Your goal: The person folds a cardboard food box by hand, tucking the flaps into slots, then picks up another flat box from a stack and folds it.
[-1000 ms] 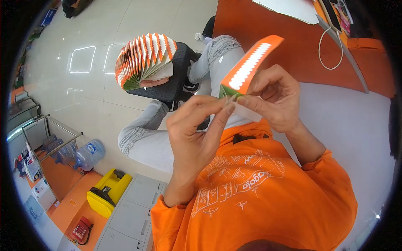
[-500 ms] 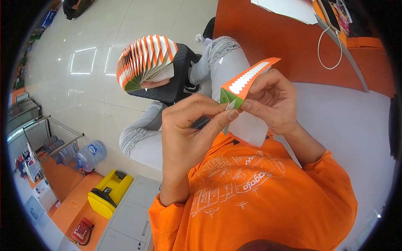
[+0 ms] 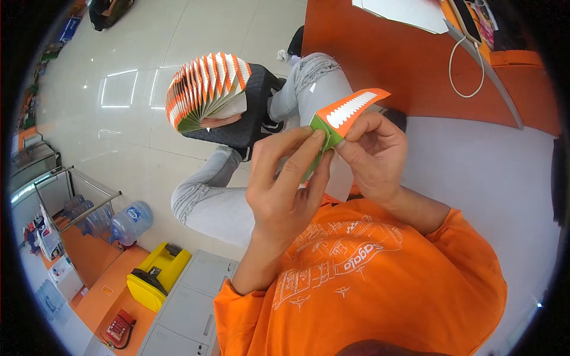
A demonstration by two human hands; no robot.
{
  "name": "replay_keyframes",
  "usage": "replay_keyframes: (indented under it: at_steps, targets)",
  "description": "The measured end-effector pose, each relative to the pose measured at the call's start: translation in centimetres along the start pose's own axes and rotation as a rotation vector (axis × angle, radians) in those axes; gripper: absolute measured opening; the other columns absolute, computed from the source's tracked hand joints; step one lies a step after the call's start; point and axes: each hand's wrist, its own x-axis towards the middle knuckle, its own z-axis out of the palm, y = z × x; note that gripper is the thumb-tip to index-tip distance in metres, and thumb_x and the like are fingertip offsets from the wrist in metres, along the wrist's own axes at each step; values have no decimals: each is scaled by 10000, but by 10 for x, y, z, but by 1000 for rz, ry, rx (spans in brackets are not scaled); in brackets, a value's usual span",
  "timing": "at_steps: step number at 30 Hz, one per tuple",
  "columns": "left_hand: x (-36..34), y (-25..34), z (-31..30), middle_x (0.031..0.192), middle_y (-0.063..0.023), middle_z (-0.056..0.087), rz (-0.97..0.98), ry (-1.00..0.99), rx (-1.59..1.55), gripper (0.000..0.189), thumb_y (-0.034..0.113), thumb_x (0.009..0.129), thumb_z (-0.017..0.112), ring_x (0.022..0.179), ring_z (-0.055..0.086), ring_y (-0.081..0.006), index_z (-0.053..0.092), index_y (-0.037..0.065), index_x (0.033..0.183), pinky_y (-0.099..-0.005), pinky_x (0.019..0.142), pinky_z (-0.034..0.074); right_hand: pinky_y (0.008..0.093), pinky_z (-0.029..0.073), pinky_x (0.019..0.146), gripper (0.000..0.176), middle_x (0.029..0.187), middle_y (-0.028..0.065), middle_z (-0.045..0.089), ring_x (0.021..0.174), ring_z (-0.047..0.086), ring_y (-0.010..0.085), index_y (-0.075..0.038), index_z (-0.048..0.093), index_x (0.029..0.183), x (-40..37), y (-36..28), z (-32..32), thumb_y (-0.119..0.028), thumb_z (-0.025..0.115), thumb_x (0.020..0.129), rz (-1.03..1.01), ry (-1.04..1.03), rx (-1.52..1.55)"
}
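Note:
Between my hands is a folded paper piece (image 3: 354, 110), orange and green with a white scalloped strip along it. My left hand (image 3: 282, 184) is closed on its green end, fingertips pressed at the folded corner. From the other side my right hand (image 3: 380, 154) pinches the orange part near the lower edge between thumb and fingers. A pale flap of the piece hangs below the fingers, partly hidden. Beyond my left hand, a fan of similar folded papers (image 3: 208, 89) stands on a black stool (image 3: 237, 127).
An orange desk (image 3: 368, 65) with white sheets (image 3: 404, 13) and a phone on a white cable (image 3: 454, 74) is at upper right. My jeans-clad legs (image 3: 217, 207) flank the stool. Water bottles (image 3: 130, 222), a yellow case (image 3: 157, 276) and grey lockers (image 3: 187, 302) are at lower left.
My left hand has turned and moved right and slightly up, its fingers now over the green end. My right hand and the paper piece have shifted slightly left and down.

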Motion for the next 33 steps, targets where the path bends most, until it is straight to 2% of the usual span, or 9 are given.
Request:
replay_keyframes:
  at_steps: [2, 4, 8, 10, 14, 22, 26, 29, 33]
  targets:
    - [-2, -5, 1, 1021, -154, 720, 48, 23, 6, 381, -83, 727, 837, 897, 709, -255, 736, -16, 1089, -297, 769, 550, 266, 571, 877, 135, 1041, 92, 688, 938, 684, 116, 33, 620, 1028, 0, 2, 6, 56, 700, 923, -10, 6, 35]
    - [-3, -7, 1, 1035, -158, 726, 98, 44, 8, 371, -92, 734, 826, 903, 713, -264, 737, -18, 1087, -300, 778, 553, 267, 568, 895, 178, 1058, 100, 699, 947, 688, 122, 56, 635, 1098, -1, -1, 14, 33, 698, 934, 124, 82, 202]
    - [-3, -4, -3, 1054, -163, 735, 72, 63, 28, 359, -114, 733, 810, 876, 714, -268, 745, -19, 1073, -302, 757, 553, 268, 564, 899, 229, 1062, 101, 700, 972, 682, 119, 68, 639, 1165, 5, 0, 8, 14, 690, 948, 108, -5, 74]
    - [-2, -2, -4, 1049, -163, 737, 68, 44, 46, 366, -118, 728, 810, 866, 715, -270, 746, -18, 1075, -303, 749, 553, 264, 561, 889, 231, 1064, 100, 701, 983, 678, 112, 65, 642, 1181, 6, 0, 1, 13, 674, 958, 81, -129, -35]
    - [-2, -1, -2, 1075, -160, 730, 100, 75, 82, 412, -110, 719, 819, 920, 705, -278, 741, -3, 1109, -319, 780, 549, 254, 562, 860, 210, 1051, 90, 697, 967, 677, 105, 59, 637, 1178, 8, 1, 6, 1, 649, 976, -39, -151, -124]
    - [-1, -16, 4, 1079, -143, 692, 237, 154, 93, 419, -138, 730, 794, 981, 693, -309, 749, 31, 1111, -369, 852, 563, 181, 529, 779, 143, 1015, 47, 693, 891, 640, 41, 21, 622, 1139, 4, 14, 24, -23, 617, 1003, -102, -9, -8]
    - [4, -18, 4, 1066, -126, 698, 263, 162, 96, 413, -113, 685, 784, 948, 691, -324, 779, 22, 1076, -376, 766, 586, 188, 531, 781, 138, 1007, 48, 695, 898, 651, 53, 23, 624, 1132, 5, 16, 30, -23, 620, 1002, -117, 11, 43]
    - [5, -23, 6, 1032, -130, 705, 246, 185, 101, 359, -125, 710, 767, 892, 709, -317, 765, 2, 1047, -362, 727, 591, 212, 543, 754, 124, 988, 59, 697, 870, 665, 69, 27, 631, 1116, 5, 13, 37, -15, 624, 999, 46, 146, -53]
    - [7, -23, 4, 947, -119, 702, 139, 234, 175, 256, -113, 763, 745, 777, 700, -249, 706, -20, 998, -315, 662, 573, 248, 557, 708, 114, 952, 98, 696, 814, 686, 109, 37, 636, 1085, -1, 6, 35, 11, 637, 974, 113, -34, -315]
